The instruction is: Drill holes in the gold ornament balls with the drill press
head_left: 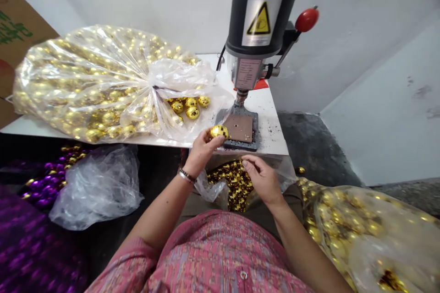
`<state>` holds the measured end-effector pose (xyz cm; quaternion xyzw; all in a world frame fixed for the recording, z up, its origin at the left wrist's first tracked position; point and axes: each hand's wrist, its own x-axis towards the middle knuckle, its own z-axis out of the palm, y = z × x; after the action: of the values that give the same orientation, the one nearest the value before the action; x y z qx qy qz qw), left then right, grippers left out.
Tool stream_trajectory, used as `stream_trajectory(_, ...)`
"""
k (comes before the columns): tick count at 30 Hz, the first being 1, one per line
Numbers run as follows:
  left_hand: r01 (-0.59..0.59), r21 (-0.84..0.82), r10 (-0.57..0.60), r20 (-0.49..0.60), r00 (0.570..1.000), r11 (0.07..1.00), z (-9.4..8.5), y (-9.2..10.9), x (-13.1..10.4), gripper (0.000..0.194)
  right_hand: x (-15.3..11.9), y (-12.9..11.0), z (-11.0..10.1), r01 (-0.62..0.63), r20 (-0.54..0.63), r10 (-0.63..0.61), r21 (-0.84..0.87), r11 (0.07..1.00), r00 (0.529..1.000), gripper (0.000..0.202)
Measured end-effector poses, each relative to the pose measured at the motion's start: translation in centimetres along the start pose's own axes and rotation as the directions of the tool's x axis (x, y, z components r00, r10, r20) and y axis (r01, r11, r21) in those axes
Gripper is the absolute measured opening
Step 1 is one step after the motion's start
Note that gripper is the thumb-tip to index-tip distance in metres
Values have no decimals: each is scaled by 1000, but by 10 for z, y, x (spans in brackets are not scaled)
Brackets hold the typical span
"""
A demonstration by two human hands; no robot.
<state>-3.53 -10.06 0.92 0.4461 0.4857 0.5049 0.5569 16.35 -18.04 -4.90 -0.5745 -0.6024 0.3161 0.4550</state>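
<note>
My left hand [201,150] is closed on a shiny gold mirror ball [219,132], held between thumb and fingers at the table's front edge. Just behind the ball stands a small bench drill press [261,13]. Its brown base board [240,128] has a hole in the middle. My right hand [263,177] hovers over my lap with its fingers curled and thumb near the index finger; whatever it may pinch is too small to make out. Below it, an open plastic bag [215,191] holds many gold balls [237,178].
A big clear bag [82,78] of gold balls lies on the white table [275,135], its mouth towards the drill. Another bag [357,213] sits at my right. Purple balls [46,187] and crumpled plastic [99,187] are at lower left. The drill's red-knobbed lever [307,19] sticks out right.
</note>
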Motion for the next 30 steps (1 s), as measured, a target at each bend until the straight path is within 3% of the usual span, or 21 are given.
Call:
stream_trajectory(4, 37, 164, -43, 34, 998, 986, 11, 11, 51, 43, -13, 35, -14, -102, 75, 104, -31, 994, 992, 50)
stream_trajectory(8, 34, 307, -56, 63, 996, 951, 24, 14, 75, 37, -34, 73, -23, -203, 152, 211, -64, 977, 965, 49)
stream_trajectory(14, -63, 514, 9, 107, 994, 855, 27, 16, 85, 39, -54, 121, -27, -345, 259, 363, -112, 932, 895, 47)
stream_trajectory(18, -123, 631, 54, 127, 990, 766, 28, 21, 86, 41, -61, 140, -22, -409, 311, 439, -158, 899, 843, 49)
stream_trajectory(22, -144, 685, 80, 124, 989, 714, 35, 25, 87, 55, -70, 153, -18, -445, 358, 491, -206, 871, 795, 49)
stream_trajectory(25, -161, 699, 92, 136, 986, 697, 38, 28, 88, 56, -77, 161, -17, -439, 385, 491, -221, 871, 781, 50)
stream_trajectory(30, -169, 676, 68, 174, 982, 718, 28, 27, 91, 41, -81, 168, -14, -396, 409, 451, -215, 892, 793, 52)
